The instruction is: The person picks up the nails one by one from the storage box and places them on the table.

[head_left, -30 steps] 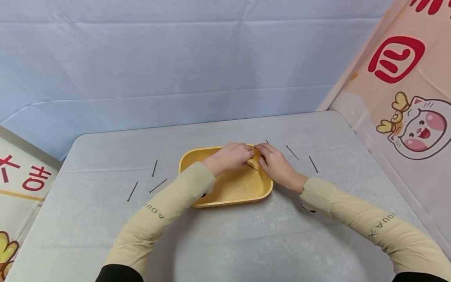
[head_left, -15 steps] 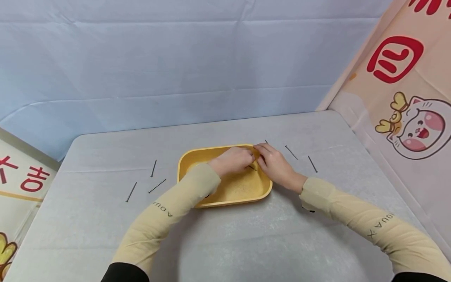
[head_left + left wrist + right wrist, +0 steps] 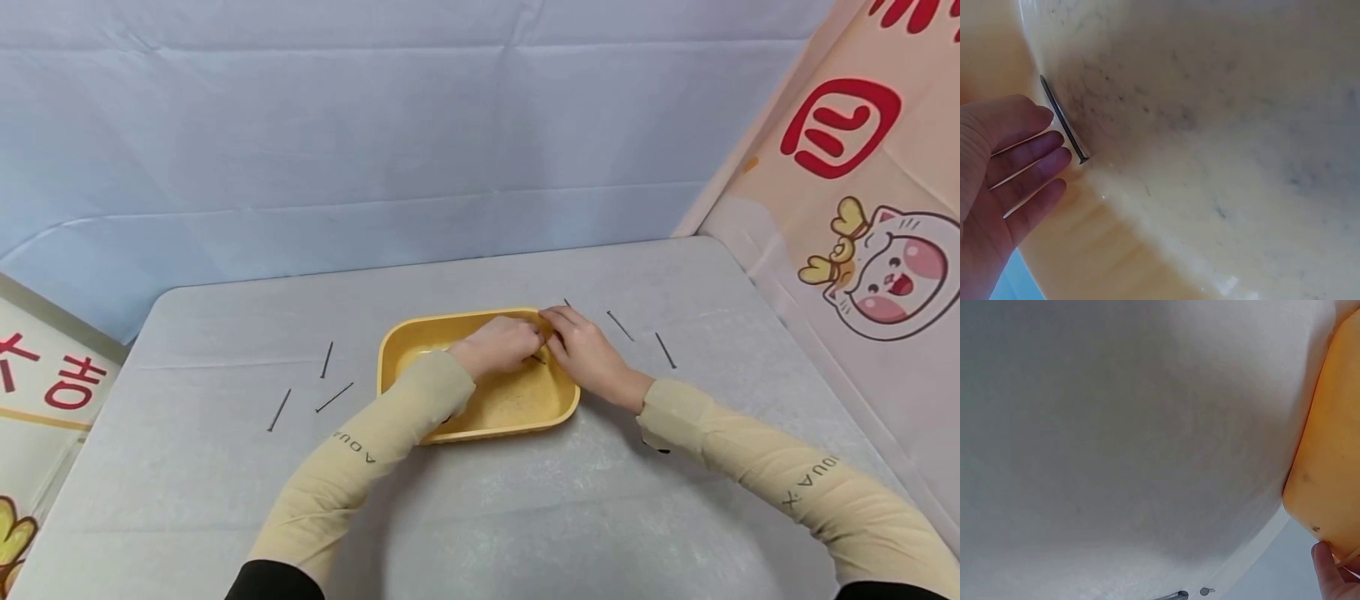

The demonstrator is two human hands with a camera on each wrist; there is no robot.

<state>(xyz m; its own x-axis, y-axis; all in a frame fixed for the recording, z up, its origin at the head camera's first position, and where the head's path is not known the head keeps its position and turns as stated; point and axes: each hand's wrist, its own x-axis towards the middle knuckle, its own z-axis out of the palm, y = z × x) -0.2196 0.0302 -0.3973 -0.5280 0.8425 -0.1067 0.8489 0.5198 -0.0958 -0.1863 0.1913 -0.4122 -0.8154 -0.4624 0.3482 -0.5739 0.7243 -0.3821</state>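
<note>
A yellow plastic tray [image 3: 517,400] stands mid-table. My left hand [image 3: 498,343] is inside it, near the far right corner. In the left wrist view, the left fingers [image 3: 1035,150] are loosely bent, their tips right beside a dark metal nail [image 3: 1063,122]. That nail lies along the foot of the tray's wall, head toward the bottom of this view. At the tray's right rim, my right hand [image 3: 588,354] grips the edge. The right wrist view shows one digit of it [image 3: 1325,569] on the tray's outer wall [image 3: 1329,437] and others behind the rim.
Left of the tray lie three nails, one nearest it [image 3: 334,397], one farther back [image 3: 327,360] and one farther left [image 3: 279,410]. On the right are more nails [image 3: 620,326], [image 3: 666,350]. A cloth wall [image 3: 337,150] closes off the back; a printed panel [image 3: 862,250] stands at right.
My left hand and forearm have moved slightly right inside the tray, toward its right wall. My right hand keeps its place on the rim.
</note>
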